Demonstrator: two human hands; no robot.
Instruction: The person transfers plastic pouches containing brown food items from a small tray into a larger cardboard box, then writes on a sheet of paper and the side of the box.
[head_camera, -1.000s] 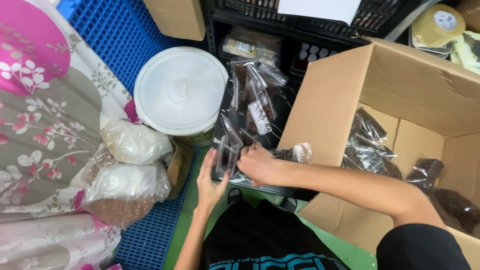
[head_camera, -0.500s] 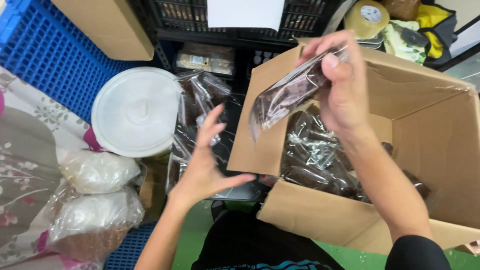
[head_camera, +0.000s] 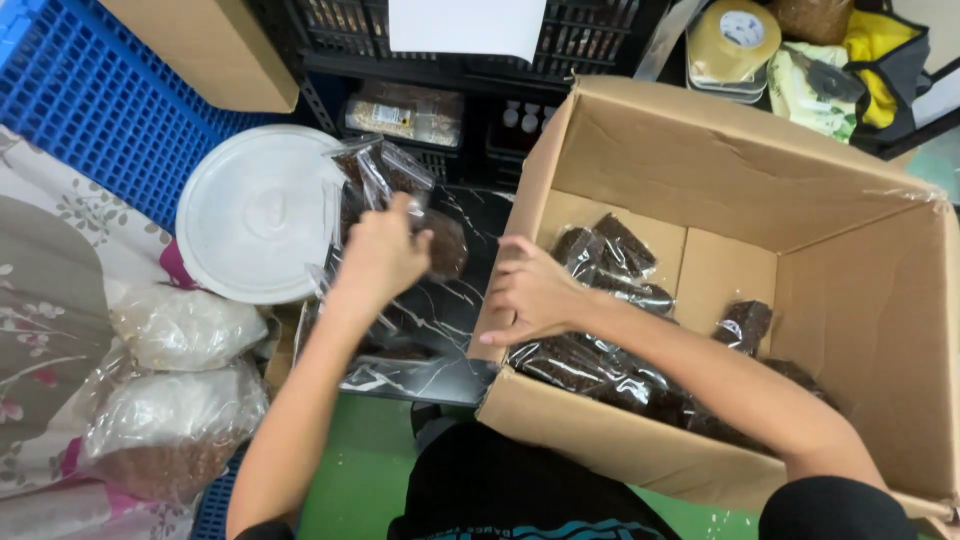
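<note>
Over marble tray (head_camera: 450, 370): left hand (head_camera: 380, 255) grips clear packet (head_camera: 385, 170); right hand (head_camera: 535, 295) open, empty, beside cardboard box (head_camera: 700, 180)

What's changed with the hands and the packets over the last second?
The right hand let go of the clear packet of dark contents it held over the brown cardboard box and came back empty to the box's near wall. The left hand moved onto the packet pile. The white round lid stayed put.

Small packing or stockroom area: open cardboard box (head_camera: 760, 180) part-filled with sealed clear bags (head_camera: 600, 365), blue plastic crate (head_camera: 90, 110), black crates (head_camera: 560, 40), roll of tape (head_camera: 735, 40).
</note>
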